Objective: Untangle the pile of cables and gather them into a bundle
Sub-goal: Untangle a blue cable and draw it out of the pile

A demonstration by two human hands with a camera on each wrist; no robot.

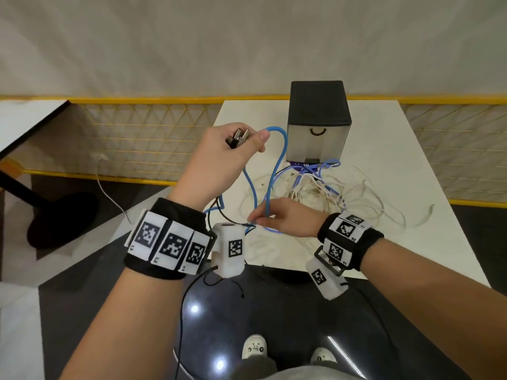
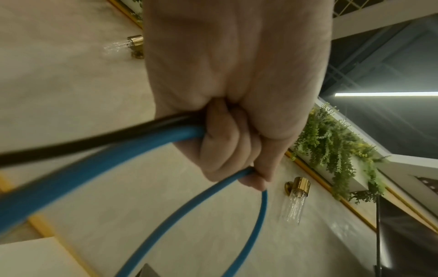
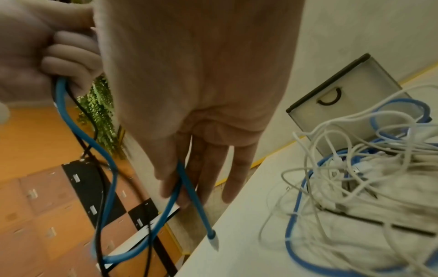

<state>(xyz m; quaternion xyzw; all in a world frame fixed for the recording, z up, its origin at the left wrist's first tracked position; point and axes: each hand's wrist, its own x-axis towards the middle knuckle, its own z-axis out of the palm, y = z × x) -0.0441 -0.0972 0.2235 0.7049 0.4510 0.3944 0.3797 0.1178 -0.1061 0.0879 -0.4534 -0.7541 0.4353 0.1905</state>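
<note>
My left hand (image 1: 241,144) is raised over the table's near left corner. It grips a blue cable (image 1: 277,160) together with a black cable (image 1: 219,209) and several dark plugs (image 1: 238,137). The left wrist view shows that hand (image 2: 232,150) as a fist around the blue cable (image 2: 94,165) and black cable (image 2: 71,144). Lower down, my right hand (image 1: 258,219) pinches the hanging blue cable. In the right wrist view the blue cable (image 3: 187,180) runs between the fingers (image 3: 201,178) and its plug end (image 3: 213,241) dangles. A tangled pile of white and blue cables (image 1: 315,187) lies on the white table (image 1: 397,160).
A black and grey box (image 1: 318,122) with a handle stands at the table's far side, just behind the pile. Loose white cable loops (image 1: 384,209) spread to the right. A yellow mesh railing (image 1: 137,138) runs behind, and another table (image 1: 24,119) sits far left.
</note>
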